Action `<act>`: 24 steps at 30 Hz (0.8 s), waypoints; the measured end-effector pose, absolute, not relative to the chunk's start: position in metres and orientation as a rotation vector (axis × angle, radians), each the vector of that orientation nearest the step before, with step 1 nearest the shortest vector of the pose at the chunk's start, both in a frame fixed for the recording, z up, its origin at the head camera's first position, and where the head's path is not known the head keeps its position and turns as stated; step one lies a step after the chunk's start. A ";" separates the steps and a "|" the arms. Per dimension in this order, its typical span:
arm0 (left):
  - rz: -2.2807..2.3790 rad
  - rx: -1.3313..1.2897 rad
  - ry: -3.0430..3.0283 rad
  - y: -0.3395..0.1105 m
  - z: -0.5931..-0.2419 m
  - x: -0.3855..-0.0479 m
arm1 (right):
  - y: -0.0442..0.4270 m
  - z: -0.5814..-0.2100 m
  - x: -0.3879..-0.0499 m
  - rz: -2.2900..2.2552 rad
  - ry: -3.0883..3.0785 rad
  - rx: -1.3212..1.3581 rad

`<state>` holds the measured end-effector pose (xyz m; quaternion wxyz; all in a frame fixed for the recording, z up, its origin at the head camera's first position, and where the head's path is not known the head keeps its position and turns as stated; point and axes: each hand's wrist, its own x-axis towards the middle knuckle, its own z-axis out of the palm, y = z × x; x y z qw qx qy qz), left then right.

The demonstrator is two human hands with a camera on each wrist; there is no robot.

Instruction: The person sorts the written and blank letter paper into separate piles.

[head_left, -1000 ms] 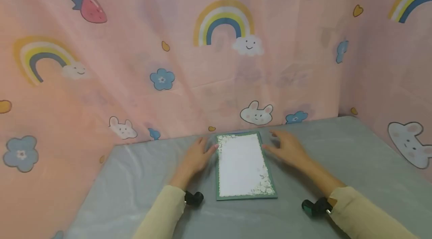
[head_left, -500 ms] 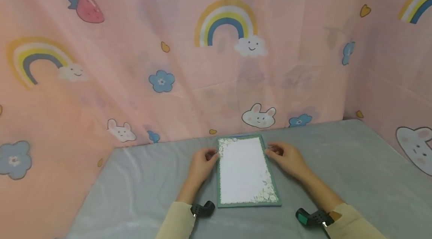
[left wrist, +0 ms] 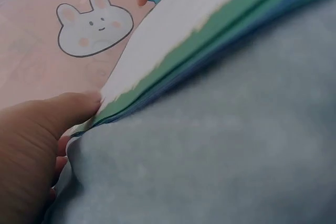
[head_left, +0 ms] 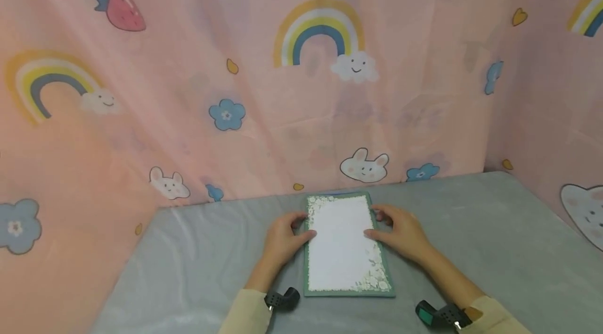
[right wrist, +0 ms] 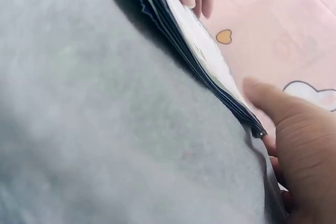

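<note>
A stack of printed paper sheets (head_left: 336, 245) lies on the grey cloth, with a white middle, green border and pale flowers at two corners. In the left wrist view the stack (left wrist: 173, 61) shows green and blue layers along its edge. My left hand (head_left: 282, 240) holds its left edge, thumb on top and fingers at the side. My right hand (head_left: 405, 232) holds the right edge likewise, thumb over the top sheet. The right wrist view shows several thin layers in the stack (right wrist: 202, 69), with the right thumb (right wrist: 273, 100) above its corner. The undersides of the fingers are hidden.
The grey cloth-covered table (head_left: 202, 260) runs back to a pink curtain (head_left: 188, 62) printed with rainbows, rabbits and flowers. A black wrist camera (head_left: 282, 300) sits on the left wrist, another wrist camera (head_left: 440, 315) on the right.
Both hands have come in from beside the stack to its two long edges, and both thumbs now lie over the top sheet. The view has shifted slightly.
</note>
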<state>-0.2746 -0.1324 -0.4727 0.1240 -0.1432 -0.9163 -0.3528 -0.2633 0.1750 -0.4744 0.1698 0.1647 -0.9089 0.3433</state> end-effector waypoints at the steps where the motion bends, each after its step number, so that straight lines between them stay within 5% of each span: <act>1: -1.010 -0.428 -2.674 -0.132 -0.473 -0.275 | 0.176 -0.475 -0.264 0.983 -2.585 0.469; 24: -1.289 -0.462 -2.633 -0.130 -0.475 -0.273 | 0.178 -0.474 -0.264 1.351 -2.575 0.342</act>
